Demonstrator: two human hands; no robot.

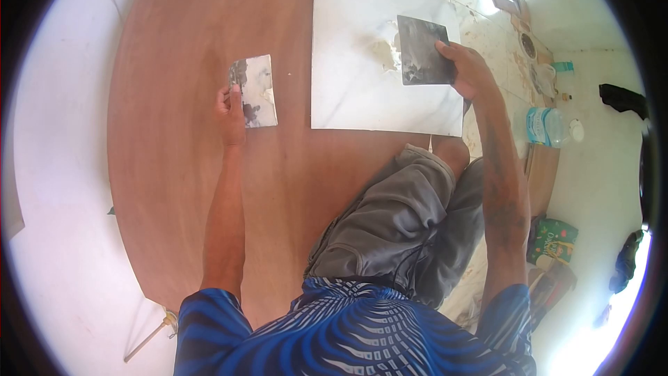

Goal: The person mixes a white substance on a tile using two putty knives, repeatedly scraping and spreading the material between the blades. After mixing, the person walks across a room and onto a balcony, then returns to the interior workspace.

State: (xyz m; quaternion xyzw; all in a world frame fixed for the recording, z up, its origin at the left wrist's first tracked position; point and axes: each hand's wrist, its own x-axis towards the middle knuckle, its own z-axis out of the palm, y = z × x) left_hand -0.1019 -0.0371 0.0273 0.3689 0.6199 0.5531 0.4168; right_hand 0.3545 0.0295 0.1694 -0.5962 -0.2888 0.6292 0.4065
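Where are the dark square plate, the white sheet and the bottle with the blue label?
Dark square plate [424, 56]: head view, middle of its face.
White sheet [365, 97]: head view, bare part of its top.
Bottle [543, 127]: head view, on its side.

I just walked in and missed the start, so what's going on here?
A person has a flat plate in each hand. The left hand grips a pale plate with dark smears, above a brown surface. The right hand holds a dark plate over a white marbled sheet, next to a beige patch. Whether the dark plate touches the sheet is unclear.
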